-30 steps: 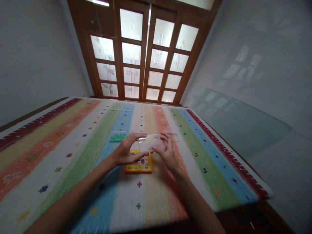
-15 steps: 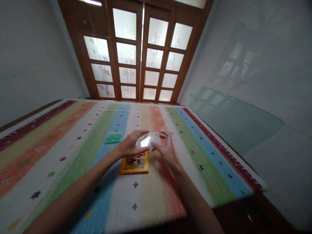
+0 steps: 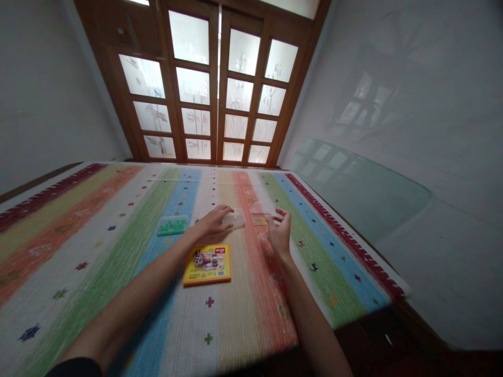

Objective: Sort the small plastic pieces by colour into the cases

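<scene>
A clear plastic box (image 3: pixel 238 218) with a few small pale bits in it rests on the striped cloth. My left hand (image 3: pixel 214 221) grips its left side between thumb and fingers. To the right, a second clear box (image 3: pixel 257 222) holds some small yellow pieces. My right hand (image 3: pixel 280 233) is just beside that box, fingers apart and holding nothing; whether the thumb touches the box I cannot tell. Left of my left hand lies a clear box of green pieces (image 3: pixel 173 226). Nearer to me is a flat yellow box (image 3: pixel 207 264) with printed pictures of game pieces.
The striped cloth (image 3: pixel 157 293) covers the broad surface under everything. Its near edge drops off at the lower right. Wooden doors with glass panes (image 3: pixel 218 104) stand at the far side, and pale walls (image 3: pixel 451 131) flank the surface.
The clear box, held up between both hands before, is now down on the cloth. My right hand has let go and moved right. The yellow box is less covered, and the view has shifted slightly.
</scene>
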Motion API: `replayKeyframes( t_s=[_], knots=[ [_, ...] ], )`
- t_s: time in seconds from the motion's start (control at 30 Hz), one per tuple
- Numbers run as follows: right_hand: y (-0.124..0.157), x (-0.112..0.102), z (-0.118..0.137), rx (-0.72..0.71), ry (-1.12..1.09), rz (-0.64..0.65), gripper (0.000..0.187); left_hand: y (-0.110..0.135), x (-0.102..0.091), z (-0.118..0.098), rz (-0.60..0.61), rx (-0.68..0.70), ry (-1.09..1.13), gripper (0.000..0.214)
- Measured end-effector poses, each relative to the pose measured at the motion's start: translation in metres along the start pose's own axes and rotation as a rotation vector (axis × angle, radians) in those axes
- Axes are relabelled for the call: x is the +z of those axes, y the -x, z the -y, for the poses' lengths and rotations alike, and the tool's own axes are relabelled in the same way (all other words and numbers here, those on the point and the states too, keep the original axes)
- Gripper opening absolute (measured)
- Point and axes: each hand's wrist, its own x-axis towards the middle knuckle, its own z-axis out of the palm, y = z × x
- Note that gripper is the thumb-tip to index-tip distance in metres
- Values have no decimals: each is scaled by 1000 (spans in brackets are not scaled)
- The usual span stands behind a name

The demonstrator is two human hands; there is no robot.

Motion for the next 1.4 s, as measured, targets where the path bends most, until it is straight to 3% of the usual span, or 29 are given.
replayKeyframes(
  t_s=[0.27, 0.5, 0.63, 0.9, 1.13, 1.4],
  knots=[
    [-19, -8, -39, -229, 422, 55, 39, 6, 13, 4, -34, -35, -163, 29],
    [-18, -10, -46, -90, 957, 327, 31, 16, 7, 3, -130, -43, -198, 39],
    [-21, -12, -44, -96, 1065, 410, 28, 33, -2, 1, -206, -20, -173, 34],
    [-23, -10, -41, -179, 959, 375, 18, 60, -8, -17, -262, 10, -35, 34],
    [-5, 1, -23, -403, 700, 292, 18, 70, -12, -34, -284, -102, 158, 62],
    [37, 23, 5, -573, 508, 468, 14, 87, -21, -38, -308, -144, 418, 104]
  ],
)
